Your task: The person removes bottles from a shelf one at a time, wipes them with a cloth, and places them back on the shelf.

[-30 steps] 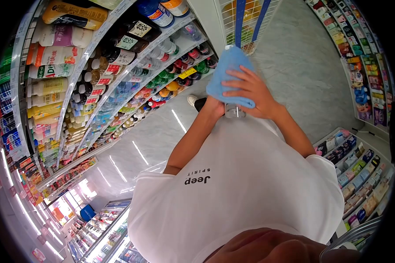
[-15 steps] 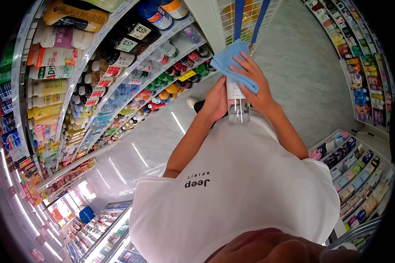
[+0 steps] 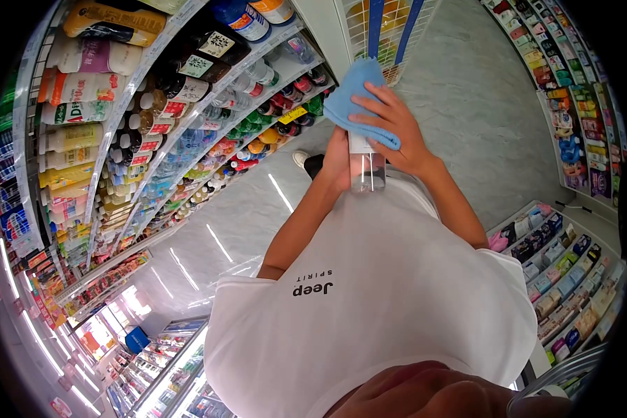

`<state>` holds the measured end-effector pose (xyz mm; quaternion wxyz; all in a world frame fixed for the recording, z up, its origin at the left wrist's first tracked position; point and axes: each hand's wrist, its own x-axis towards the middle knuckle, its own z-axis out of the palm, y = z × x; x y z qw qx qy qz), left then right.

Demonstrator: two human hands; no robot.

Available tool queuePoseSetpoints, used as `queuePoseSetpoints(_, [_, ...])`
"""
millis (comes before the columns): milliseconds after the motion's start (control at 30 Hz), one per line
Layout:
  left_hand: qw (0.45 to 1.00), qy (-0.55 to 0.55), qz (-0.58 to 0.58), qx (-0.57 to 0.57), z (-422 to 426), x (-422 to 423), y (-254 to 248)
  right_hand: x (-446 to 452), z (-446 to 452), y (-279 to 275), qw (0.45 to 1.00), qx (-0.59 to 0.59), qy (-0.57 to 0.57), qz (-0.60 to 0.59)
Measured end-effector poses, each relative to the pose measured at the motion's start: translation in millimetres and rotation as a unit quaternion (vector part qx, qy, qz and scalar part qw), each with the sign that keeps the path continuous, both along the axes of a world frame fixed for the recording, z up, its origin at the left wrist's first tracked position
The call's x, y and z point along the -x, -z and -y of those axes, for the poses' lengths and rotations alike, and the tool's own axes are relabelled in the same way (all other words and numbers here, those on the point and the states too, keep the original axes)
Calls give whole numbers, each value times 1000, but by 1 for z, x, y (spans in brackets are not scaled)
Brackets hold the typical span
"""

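Observation:
A clear plastic bottle [image 3: 368, 173] with a pale label is held in front of the white shirt, its clear end pointing back toward the chest. My left hand [image 3: 339, 159] is closed around the bottle's left side. A light blue cloth [image 3: 355, 94] covers the far end of the bottle. My right hand [image 3: 395, 132] presses that cloth against the bottle from the right, fingers laid over it. The cloth hides the bottle's far end and part of my left fingers.
Shelves [image 3: 177, 111] packed with drink bottles rise close on the left. A white wire rack [image 3: 390, 31] with blue strips stands just beyond my hands. Snack shelves [image 3: 575, 115] and a low shelf of small packets [image 3: 564, 272] are on the right. Grey floor [image 3: 467, 104] lies between.
Both hands, the cloth and the bottle have shifted slightly left in view. The bottle looks slightly turned, and the cloth's upper corner sits a little higher.

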<state>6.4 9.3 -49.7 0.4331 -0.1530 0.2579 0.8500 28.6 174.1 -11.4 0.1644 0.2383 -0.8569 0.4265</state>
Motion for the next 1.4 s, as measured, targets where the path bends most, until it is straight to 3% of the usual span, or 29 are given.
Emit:
queuePoseSetpoints(100, [992,3,-26,121,10,-6,-1,-16,4,2,996,-35,-84,-8])
queuePoseSetpoints(267, [993,-2,28,-115,12,15,44,-37,8,-4,987,-24,-161,-10])
queuePoseSetpoints(333, [982,21,33,-184,12,16,34,-40,7,0,988,-10,-152,-8])
queuePoseSetpoints(433, [993,4,75,-93,6,9,-1,-35,4,4,997,17,-75,8])
queuePoseSetpoints(533, [995,20,-51,80,-5,2,-15,-16,5,4,997,67,37,33])
queuePoseSetpoints(600, [996,53,-43,49,-4,-1,-22,-1,5,8,985,145,77,59])
queuePoseSetpoints(700, [997,68,-21,-12,-8,-1,-11,12,-2,7,983,140,74,93])
queuePoseSetpoints(1000, [993,37,-66,91,-3,-2,-9,12,-5,6,983,152,72,74])
queuePoseSetpoints(1100, [997,58,-38,-20,3,3,-1,14,-2,0,990,110,68,56])
queuePoseSetpoints(1200, [998,47,-6,32,2,5,-6,14,1,7,992,94,64,53])
queuePoseSetpoints(1400, [999,45,-12,27,-2,4,-15,18,-2,2,992,100,75,31])
